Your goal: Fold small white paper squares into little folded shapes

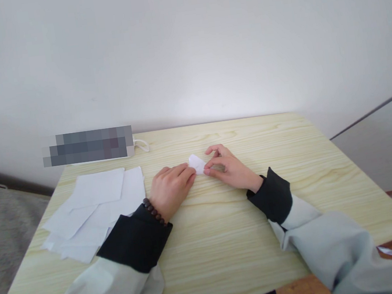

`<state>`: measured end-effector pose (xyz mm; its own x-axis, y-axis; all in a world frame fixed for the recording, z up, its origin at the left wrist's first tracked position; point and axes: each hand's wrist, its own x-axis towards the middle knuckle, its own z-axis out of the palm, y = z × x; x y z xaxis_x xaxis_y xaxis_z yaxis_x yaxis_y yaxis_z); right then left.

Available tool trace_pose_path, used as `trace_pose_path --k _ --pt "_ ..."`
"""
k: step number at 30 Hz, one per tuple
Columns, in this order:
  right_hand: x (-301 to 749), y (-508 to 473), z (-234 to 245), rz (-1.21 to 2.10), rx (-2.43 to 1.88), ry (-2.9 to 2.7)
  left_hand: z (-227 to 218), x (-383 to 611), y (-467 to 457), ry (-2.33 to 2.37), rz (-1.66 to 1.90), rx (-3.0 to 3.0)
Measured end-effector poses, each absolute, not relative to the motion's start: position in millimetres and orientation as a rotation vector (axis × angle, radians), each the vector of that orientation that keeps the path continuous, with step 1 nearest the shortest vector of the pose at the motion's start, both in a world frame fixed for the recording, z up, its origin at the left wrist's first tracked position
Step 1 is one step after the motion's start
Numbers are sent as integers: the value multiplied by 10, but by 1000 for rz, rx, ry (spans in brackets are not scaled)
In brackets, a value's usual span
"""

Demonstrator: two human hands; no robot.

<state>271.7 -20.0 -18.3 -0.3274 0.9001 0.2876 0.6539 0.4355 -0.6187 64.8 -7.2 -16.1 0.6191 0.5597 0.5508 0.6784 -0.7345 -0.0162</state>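
A small folded piece of white paper (pixel 197 162) lies on the wooden table between my two hands. My left hand (pixel 172 185), with a dark bead bracelet at the wrist, presses its closed fingers on the paper's left edge. At the paper's lower right corner, the thumb and index finger of my right hand (pixel 228 166) pinch it, and another finger curls above. The fingertips cover part of the paper's edges, so I cannot see all of its folds.
Several loose sheets of white paper (pixel 97 191) overlap at the table's left side. Behind them stands a blurred-out object (pixel 91 147) with a white cord loop (pixel 142 145). The pale wooden table (pixel 222 240) meets a white wall at the back.
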Motion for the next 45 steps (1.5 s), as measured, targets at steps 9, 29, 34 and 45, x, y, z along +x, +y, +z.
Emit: trace_pose_path --k 9,29,34,45 --pt "2679 -200 -202 485 -1429 -2049 -109 671 -93 -1062 -707 -2642" --pt "2655 -192 -225 462 -1477 -2010 -132 663 -72 -965 -750 -2661" --pt "2661 -195 -227 451 -1471 -2021 -119 668 -74 -940 -740 -2666" --pt "2663 -190 -249 434 -1467 -2043 -120 668 -84 -992 -594 -2697"
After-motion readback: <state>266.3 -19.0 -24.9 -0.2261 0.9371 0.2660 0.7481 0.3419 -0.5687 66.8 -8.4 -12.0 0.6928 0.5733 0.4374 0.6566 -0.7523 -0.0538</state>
